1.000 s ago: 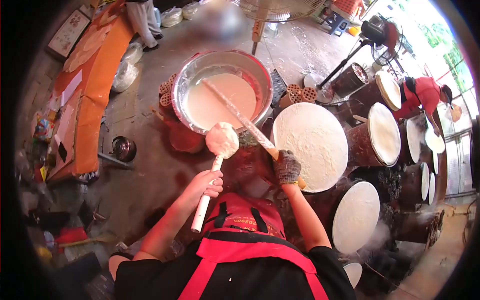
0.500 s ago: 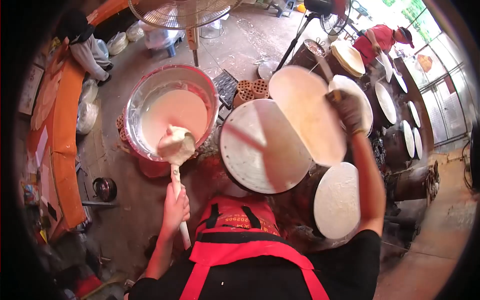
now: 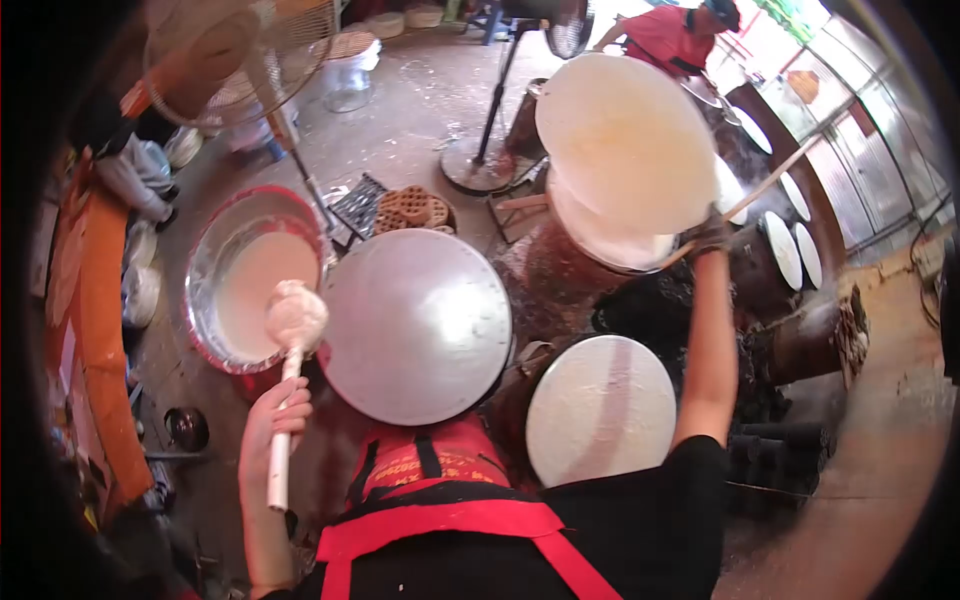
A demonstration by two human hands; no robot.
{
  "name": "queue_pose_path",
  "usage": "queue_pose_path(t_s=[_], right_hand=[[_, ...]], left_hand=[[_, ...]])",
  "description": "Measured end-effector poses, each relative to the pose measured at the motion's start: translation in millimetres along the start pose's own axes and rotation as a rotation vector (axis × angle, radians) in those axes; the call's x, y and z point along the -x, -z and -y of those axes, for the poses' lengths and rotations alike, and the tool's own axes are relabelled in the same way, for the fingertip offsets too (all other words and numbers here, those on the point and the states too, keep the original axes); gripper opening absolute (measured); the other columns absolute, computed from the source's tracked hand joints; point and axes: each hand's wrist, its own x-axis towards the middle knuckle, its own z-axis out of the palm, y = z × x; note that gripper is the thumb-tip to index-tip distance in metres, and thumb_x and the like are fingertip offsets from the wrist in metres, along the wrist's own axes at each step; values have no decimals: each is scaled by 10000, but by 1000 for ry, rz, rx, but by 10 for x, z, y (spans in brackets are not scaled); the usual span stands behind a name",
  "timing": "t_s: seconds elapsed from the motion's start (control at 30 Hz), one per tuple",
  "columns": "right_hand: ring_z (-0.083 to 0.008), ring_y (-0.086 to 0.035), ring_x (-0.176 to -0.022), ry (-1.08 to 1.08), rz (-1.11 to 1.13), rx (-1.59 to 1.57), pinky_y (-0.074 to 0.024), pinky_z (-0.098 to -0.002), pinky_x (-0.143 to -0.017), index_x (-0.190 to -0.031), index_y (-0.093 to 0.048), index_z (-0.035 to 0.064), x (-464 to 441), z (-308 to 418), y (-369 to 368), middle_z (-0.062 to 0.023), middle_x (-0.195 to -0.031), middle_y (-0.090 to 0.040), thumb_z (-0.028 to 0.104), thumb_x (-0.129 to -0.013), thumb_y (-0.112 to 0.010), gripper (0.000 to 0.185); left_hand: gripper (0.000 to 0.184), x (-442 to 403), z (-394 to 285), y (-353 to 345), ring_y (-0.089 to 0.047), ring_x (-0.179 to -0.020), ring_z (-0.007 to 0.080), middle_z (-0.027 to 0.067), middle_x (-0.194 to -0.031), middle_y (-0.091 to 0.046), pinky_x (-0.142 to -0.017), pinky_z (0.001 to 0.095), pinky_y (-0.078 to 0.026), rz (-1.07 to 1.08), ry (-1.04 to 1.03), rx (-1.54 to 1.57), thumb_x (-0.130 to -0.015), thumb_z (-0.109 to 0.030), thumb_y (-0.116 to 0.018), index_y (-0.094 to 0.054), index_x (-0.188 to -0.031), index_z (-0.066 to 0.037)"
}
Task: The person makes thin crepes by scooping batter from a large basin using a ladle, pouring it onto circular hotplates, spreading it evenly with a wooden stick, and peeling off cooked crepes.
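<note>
My bare left hand (image 3: 279,412) is closed round the white handle of a ladle (image 3: 279,465). A lump of pale dough (image 3: 296,315) sits on its head, over the near right side of the red-rimmed basin (image 3: 200,335) of batter. My gloved right hand (image 3: 709,235) is closed at the edge of a large thin round sheet (image 3: 630,145) and on a long wooden stick (image 3: 775,177). The sheet is over another pale-topped round griddle. Between my hands lies a bare metal griddle (image 3: 418,325); nearer me on the right is a batter-coated one (image 3: 602,410).
A person in red (image 3: 665,40) bends at the back right, near more round griddles (image 3: 783,250). Fans (image 3: 240,60) stand at the back. Perforated briquettes (image 3: 412,208) lie behind the bare griddle. An orange-covered table (image 3: 105,330) runs along the left.
The view has turned right. My right hand has lifted the round sheet off the now bare griddle and carried it to the griddle on the right. The dough-loaded ladle stays in my left hand.
</note>
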Motion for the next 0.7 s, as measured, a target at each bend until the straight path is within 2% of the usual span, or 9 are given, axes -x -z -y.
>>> queue_pose_path(t_s=[0.17,0.2,0.23,0.3,0.4,0.43,0.5,0.6,0.7], right_hand=[[-224,-652,-822,-272,425,-479,-533,-306,-669,-1094,-574,150,674,932,-714,-61,-977,-644,300,-823,-553,311],[-226,-641,-766,-806,557,-1171,-517,-320,-642,-1003,-608,70,703,1104,-824,-97,-908,-652,285,-776,-607,312],[-228,-629,-709,-1531,324,-1691,-502,-333,-614,-912,-642,-10,733,1275,-930,-132,-839,-660,269,-730,-661,334],[-204,-628,-744,-1531,43,-1786,-493,-322,-626,-891,-643,-33,914,1405,-460,-137,-856,-657,299,-712,-683,380],[-223,-633,-700,-1378,-152,-1779,-495,-326,-607,-915,-630,-61,888,1533,-424,-149,-824,-656,252,-685,-710,397],[-229,-630,-655,-1380,-77,-1746,-490,-334,-589,-921,-622,-74,869,1528,-282,-133,-786,-657,227,-697,-695,382],[-280,-636,-713,-1339,118,-1824,-484,-359,-662,-940,-635,-31,805,1600,-246,-169,-808,-658,312,-703,-668,418],[-265,-638,-661,-1315,84,-1634,-487,-361,-633,-931,-635,-25,855,1724,-185,-182,-788,-656,330,-735,-637,405],[-199,-584,-507,-1273,-370,-1578,-457,-324,-488,-817,-615,8,1111,1819,-87,-126,-648,-627,322,-808,-590,315]], left_hand=[[171,78,304,-331,-318,-455,41,22,-673,-364,-330,157,-277,-53,-77,28,-940,-120,-385,-407,-1010,34],[174,96,353,-382,-316,-454,41,22,-672,-362,-329,158,-278,-58,-95,15,-941,-122,-383,-409,-1012,35],[178,116,400,-431,-315,-453,41,22,-671,-359,-328,159,-278,-65,-114,4,-942,-124,-381,-410,-1013,36],[182,147,467,-536,-312,-451,41,21,-668,-353,-328,160,-279,-70,-146,-25,-943,-125,-376,-412,-1016,38],[192,202,601,-685,-308,-451,41,19,-666,-341,-327,160,-284,-80,-184,-70,-943,-123,-369,-408,-1030,44],[192,223,640,-741,-308,-451,41,20,-669,-341,-326,161,-284,-74,-176,-53,-942,-121,-371,-406,-1032,45],[193,256,706,-852,-306,-451,40,23,-673,-343,-324,161,-285,-57,-160,-19,-940,-118,-375,-402,-1036,47],[195,260,735,-908,-303,-448,41,24,-680,-346,-317,163,-279,-61,-115,-23,-938,-115,-374,-399,-1040,49],[191,264,768,-982,-302,-446,42,21,-678,-347,-313,160,-269,-78,-91,-198,-936,-108,-369,-399,-1041,49]])
